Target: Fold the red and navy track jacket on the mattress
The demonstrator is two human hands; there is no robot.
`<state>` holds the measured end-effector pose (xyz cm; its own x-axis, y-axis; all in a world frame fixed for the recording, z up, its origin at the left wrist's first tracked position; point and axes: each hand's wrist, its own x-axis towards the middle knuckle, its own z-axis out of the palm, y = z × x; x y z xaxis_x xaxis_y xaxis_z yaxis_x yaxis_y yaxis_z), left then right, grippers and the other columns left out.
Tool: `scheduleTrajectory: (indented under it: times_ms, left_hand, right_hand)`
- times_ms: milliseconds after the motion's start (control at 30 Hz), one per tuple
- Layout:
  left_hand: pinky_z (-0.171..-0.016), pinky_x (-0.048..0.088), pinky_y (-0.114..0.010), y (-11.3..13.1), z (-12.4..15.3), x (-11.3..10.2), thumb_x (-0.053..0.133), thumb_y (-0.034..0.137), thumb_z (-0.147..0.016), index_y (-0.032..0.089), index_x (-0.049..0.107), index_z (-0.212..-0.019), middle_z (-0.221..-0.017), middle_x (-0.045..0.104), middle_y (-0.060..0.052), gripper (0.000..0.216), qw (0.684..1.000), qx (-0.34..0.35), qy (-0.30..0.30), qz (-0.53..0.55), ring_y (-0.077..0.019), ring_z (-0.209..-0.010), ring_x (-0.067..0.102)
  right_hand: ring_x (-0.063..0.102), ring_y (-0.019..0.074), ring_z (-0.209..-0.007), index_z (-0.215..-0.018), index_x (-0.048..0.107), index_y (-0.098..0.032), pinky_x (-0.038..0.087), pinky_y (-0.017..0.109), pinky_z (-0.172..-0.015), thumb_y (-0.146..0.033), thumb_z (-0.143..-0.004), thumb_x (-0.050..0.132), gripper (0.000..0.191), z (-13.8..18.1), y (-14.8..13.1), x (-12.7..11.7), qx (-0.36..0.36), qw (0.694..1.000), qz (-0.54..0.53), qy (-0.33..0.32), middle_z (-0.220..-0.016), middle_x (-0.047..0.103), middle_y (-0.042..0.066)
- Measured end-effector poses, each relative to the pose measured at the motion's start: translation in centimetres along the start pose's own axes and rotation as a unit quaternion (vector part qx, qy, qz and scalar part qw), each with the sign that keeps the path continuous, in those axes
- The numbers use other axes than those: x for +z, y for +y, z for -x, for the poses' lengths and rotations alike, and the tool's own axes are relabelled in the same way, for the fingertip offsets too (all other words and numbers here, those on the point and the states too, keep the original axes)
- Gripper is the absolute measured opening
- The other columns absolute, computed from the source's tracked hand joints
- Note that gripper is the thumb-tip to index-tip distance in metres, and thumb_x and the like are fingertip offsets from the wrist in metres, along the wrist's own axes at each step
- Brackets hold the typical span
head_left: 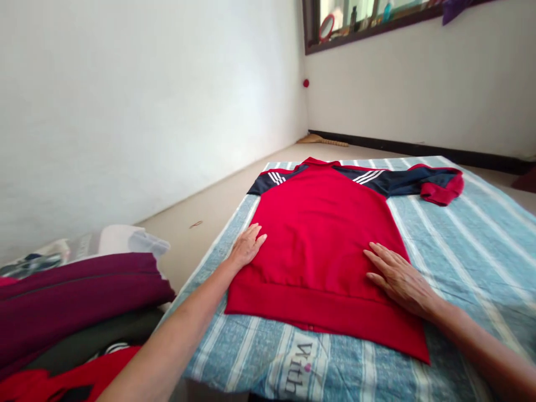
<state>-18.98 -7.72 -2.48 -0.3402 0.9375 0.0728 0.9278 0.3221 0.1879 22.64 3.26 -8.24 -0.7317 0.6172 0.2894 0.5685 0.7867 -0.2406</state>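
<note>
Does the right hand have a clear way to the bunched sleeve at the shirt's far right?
Probably yes: the right hand lies flat on the red shirt, and nothing stands on the striped sheet between it and the sleeve.

There is one red shirt (pixel 322 234), with two navy sleeves and three white stripes on each shoulder, and one striped blue sheet (pixel 469 245). Two hands show, one left hand (pixel 247 245) and one right hand (pixel 397 276). There is also one pile of clothes (pixel 75 290) with at least four pieces, one broom (pixel 322 139) and one round red mirror (pixel 326 27).
</note>
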Motion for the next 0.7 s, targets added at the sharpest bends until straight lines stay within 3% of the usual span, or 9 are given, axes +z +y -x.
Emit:
scheduleTrajectory:
  times_ms: [100,200,267,400,533,700]
  left_hand:
    - [-0.109,0.035,-0.035,-0.4,1.7,-1.3,0.046,0.033,-0.086,0.011,0.056,-0.124,-0.135,0.056,-0.015,0.044,0.997,-0.053,0.037,0.029,-0.0217,-0.127,0.050]
    - [-0.095,0.046,-0.032,-0.8,4.6,-2.4,0.055,0.031,-0.081,0.017,0.063,-0.107,-0.112,0.069,-0.011,0.031,0.981,-0.171,0.022,0.084,-0.0233,-0.108,0.062]
    - [-0.079,0.052,-0.030,-1.0,6.6,-3.1,0.057,0.033,-0.078,0.018,0.064,-0.095,-0.094,0.072,-0.008,0.024,0.955,-0.243,-0.003,0.170,-0.0236,-0.093,0.067]
    - [-0.052,0.049,-0.027,-0.4,9.2,-3.9,0.060,0.037,-0.076,0.017,0.060,-0.083,-0.071,0.069,-0.004,0.021,0.868,-0.335,-0.064,0.361,-0.0210,-0.066,0.067]
    - [-0.048,0.046,-0.025,0.1,10.0,-4.1,0.071,0.038,-0.065,0.017,0.059,-0.076,-0.067,0.068,-0.003,0.027,0.831,-0.355,-0.078,0.422,-0.0184,-0.058,0.064]
    - [-0.053,0.050,-0.025,-0.6,10.4,-4.3,0.077,0.033,-0.052,0.015,0.061,-0.076,-0.068,0.070,-0.004,0.034,0.794,-0.349,-0.062,0.493,-0.0191,-0.061,0.067]
  right_hand:
    - [0.050,0.0298,-0.127,-0.130,0.057,-0.021,0.044,0.051,-0.103,-0.048,-0.094,0.040,0.048,1.1,-1.2,-1.1,-0.004,0.998,-0.005,0.061,-0.139,0.051,0.014]
    - [0.054,0.0289,-0.123,-0.128,0.057,-0.026,0.049,0.049,-0.099,-0.044,-0.093,0.046,0.041,2.9,-4.2,-2.1,-0.043,0.993,-0.027,0.105,-0.136,0.055,0.012]
    - [0.054,0.0275,-0.123,-0.130,0.055,-0.028,0.052,0.047,-0.097,-0.039,-0.091,0.051,0.040,4.0,-6.6,-2.1,-0.094,0.988,-0.049,0.111,-0.136,0.055,0.010]
    - [0.055,0.0271,-0.122,-0.130,0.055,-0.029,0.054,0.047,-0.096,-0.032,-0.089,0.056,0.041,5.4,-9.8,-0.7,-0.157,0.979,-0.063,0.109,-0.134,0.057,0.009]
    - [0.058,0.0272,-0.118,-0.125,0.058,-0.029,0.055,0.047,-0.094,-0.029,-0.088,0.057,0.038,6.0,-10.0,0.7,-0.163,0.977,-0.067,0.124,-0.131,0.060,0.008]
    - [0.065,0.0276,-0.107,-0.118,0.061,-0.029,0.058,0.045,-0.085,-0.026,-0.088,0.055,0.031,6.9,-8.6,-0.1,-0.103,0.971,-0.075,0.204,-0.122,0.066,0.009]
